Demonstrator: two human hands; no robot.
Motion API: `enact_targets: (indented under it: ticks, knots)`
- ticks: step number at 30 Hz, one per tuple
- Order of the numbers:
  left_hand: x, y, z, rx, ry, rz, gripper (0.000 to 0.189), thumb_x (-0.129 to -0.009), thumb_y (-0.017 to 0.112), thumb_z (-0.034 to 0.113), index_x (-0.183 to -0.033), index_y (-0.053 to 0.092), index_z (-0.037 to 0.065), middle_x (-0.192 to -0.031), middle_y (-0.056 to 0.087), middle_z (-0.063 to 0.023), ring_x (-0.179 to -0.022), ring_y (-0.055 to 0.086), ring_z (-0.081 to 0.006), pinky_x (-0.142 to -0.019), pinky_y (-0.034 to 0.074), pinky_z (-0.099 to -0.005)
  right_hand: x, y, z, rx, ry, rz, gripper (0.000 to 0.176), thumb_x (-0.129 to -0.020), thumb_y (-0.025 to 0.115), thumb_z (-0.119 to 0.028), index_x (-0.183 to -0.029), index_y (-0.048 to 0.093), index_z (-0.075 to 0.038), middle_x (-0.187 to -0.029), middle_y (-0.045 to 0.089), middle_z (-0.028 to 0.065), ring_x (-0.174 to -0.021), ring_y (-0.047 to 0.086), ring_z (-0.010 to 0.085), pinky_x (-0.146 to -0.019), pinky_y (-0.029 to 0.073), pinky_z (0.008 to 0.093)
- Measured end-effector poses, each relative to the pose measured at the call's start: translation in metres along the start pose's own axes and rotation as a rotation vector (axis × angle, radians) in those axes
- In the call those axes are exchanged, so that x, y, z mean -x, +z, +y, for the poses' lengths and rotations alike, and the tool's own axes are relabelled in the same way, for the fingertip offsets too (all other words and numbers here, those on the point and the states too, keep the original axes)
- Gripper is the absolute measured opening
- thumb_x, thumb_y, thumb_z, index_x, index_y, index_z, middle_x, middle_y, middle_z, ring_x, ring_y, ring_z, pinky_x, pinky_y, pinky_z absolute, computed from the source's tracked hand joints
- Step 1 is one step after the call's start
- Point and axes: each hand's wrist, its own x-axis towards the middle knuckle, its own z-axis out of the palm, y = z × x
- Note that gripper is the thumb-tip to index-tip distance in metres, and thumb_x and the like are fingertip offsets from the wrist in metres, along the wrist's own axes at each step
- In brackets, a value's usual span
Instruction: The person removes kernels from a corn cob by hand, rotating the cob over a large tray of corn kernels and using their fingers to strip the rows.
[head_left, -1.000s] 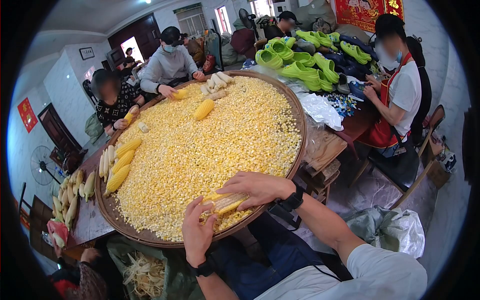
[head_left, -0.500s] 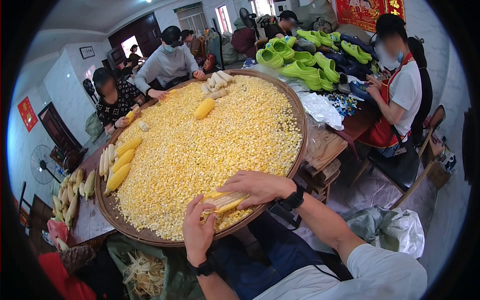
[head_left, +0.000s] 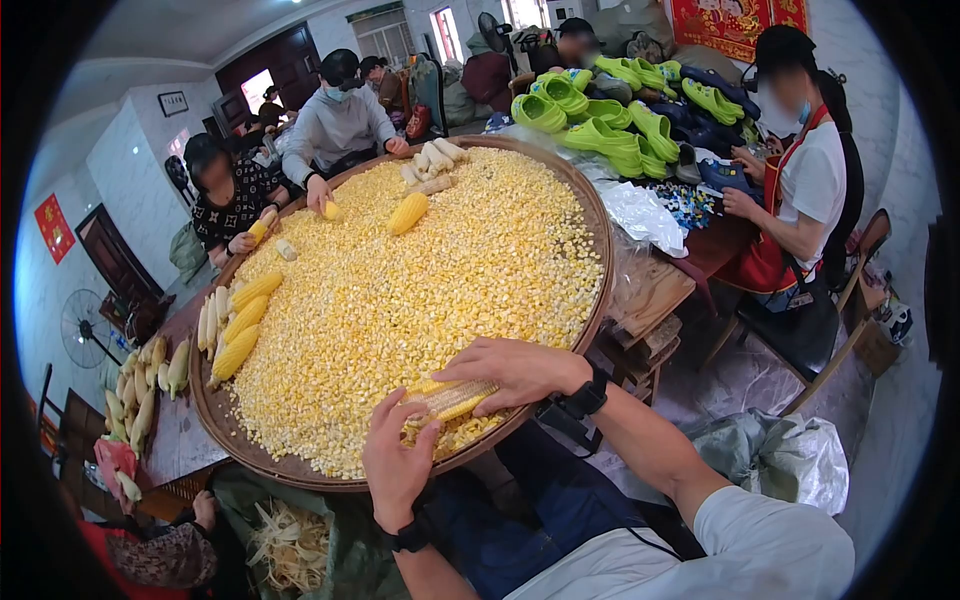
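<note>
Gripping partly stripped cob with fingers of left hand and right hand, over near rim of tray — bare along one strip, yellow alongside. Note loose kernels, bare cobs (far side) — plus several full ears unstripped.

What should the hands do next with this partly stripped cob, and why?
Probably roll the cob slightly between the left hand and right hand, since its bare strip faces up while yellow kernels line the side nearer the body.
</note>
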Motion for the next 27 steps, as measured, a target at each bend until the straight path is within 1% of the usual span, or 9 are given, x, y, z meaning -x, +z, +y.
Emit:
enact_targets:
  ticks: [1, 4, 10, 13, 16, 19, 22, 25, 27]
  knots:
    - [0.0, 0.0, 0.001, -0.021, 0.033, 0.003, 0.025, -0.093, 0.091, 0.018, -0.117, 0.087, 0.01, -0.155, 0.07, -0.0155, -0.133, 0.073, -0.0377, -0.107, 0.059, -0.0453, 0.0, 0.0, 0.001, -0.002, 0.005, -0.005, 0.084, -0.096, 0.088, -0.032, -0.172, 0.054, -0.016, -0.154, 0.066, 0.0181, -0.139, 0.061, 0.0411, -0.121, 0.048, 0.05]
    - [0.001, -0.002, -0.004, 0.03, 0.032, -0.056, 0.033, -0.092, 0.092, 0.018, -0.124, 0.085, 0.012, -0.157, 0.068, -0.0159, -0.136, 0.071, -0.0385, -0.11, 0.058, -0.0463, 0.001, 0.001, 0.001, -0.008, -0.002, -0.005, 0.085, -0.096, 0.088, -0.031, -0.172, 0.053, -0.015, -0.154, 0.066, 0.0181, -0.139, 0.06, 0.0411, -0.121, 0.048, 0.0501]
    - [0.001, -0.003, 0.001, 0.113, -0.073, -0.053, 0.028, -0.089, 0.092, 0.013, -0.116, 0.084, 0.01, -0.157, 0.067, -0.0162, -0.141, 0.068, -0.0403, -0.115, 0.055, -0.0482, 0.0, 0.0, 0.001, -0.021, 0.013, -0.014, 0.085, -0.096, 0.088, -0.03, -0.172, 0.053, -0.014, -0.153, 0.066, 0.0182, -0.14, 0.06, 0.0412, -0.122, 0.048, 0.0499]
    - [0.0, -0.004, 0.004, 0.083, -0.05, -0.061, 0.026, -0.088, 0.092, 0.012, -0.11, 0.081, 0.009, -0.157, 0.068, -0.0164, -0.141, 0.067, -0.0403, -0.114, 0.056, -0.0478, 0.0, 0.002, 0.003, -0.013, 0.001, -0.009, 0.085, -0.096, 0.088, -0.031, -0.172, 0.053, -0.013, -0.153, 0.066, 0.0181, -0.14, 0.06, 0.0412, -0.122, 0.048, 0.0496]
    - [0.003, -0.003, -0.01, -0.031, 0.095, -0.068, 0.04, -0.086, 0.093, 0.012, -0.123, 0.077, 0.01, -0.157, 0.067, -0.0171, -0.142, 0.067, -0.0406, -0.115, 0.056, -0.0485, 0.0, 0.002, 0.003, -0.011, 0.001, -0.008, 0.086, -0.096, 0.088, -0.031, -0.172, 0.053, -0.013, -0.152, 0.066, 0.0178, -0.139, 0.06, 0.0411, -0.122, 0.048, 0.0495]
    - [0.002, -0.001, -0.006, 0.011, -0.014, -0.071, 0.055, -0.085, 0.094, 0.011, -0.137, 0.075, 0.012, -0.16, 0.065, -0.0177, -0.143, 0.066, -0.042, -0.115, 0.056, -0.0491, 0.0, 0.004, 0.005, -0.013, -0.014, 0.007, 0.086, -0.096, 0.088, -0.031, -0.172, 0.053, -0.013, -0.153, 0.066, 0.0178, -0.139, 0.06, 0.041, -0.122, 0.047, 0.0495]
    - [-0.002, 0.0, 0.0, 0.04, -0.056, -0.086, 0.065, -0.089, 0.093, 0.012, -0.15, 0.071, 0.012, -0.166, 0.059, -0.0214, -0.145, 0.065, -0.0405, -0.112, 0.057, -0.0472, 0.0, 0.001, 0.003, -0.017, -0.003, -0.002, 0.086, -0.095, 0.089, -0.03, -0.172, 0.053, -0.014, -0.153, 0.067, 0.0175, -0.14, 0.06, 0.0408, -0.122, 0.048, 0.0492]
    - [-0.001, 0.004, -0.004, -0.147, 0.025, -0.072, 0.065, -0.096, 0.087, 0.019, -0.157, 0.068, 0.012, -0.165, 0.059, -0.023, -0.146, 0.064, -0.043, -0.117, 0.055, -0.0478, 0.0, -0.002, -0.001, -0.014, 0.004, -0.012, 0.085, -0.094, 0.09, -0.028, -0.17, 0.056, -0.015, -0.153, 0.067, 0.0171, -0.14, 0.061, 0.0403, -0.122, 0.048, 0.0489]
    - [-0.001, 0.001, 0.0, -0.12, -0.007, -0.111, 0.062, -0.1, 0.082, 0.021, -0.159, 0.067, 0.013, -0.166, 0.058, -0.0238, -0.146, 0.063, -0.0438, -0.118, 0.054, -0.0479, -0.001, 0.0, 0.001, -0.027, -0.005, -0.004, 0.085, -0.092, 0.091, -0.027, -0.169, 0.057, -0.016, -0.153, 0.067, 0.0169, -0.14, 0.061, 0.0401, -0.123, 0.048, 0.0489]
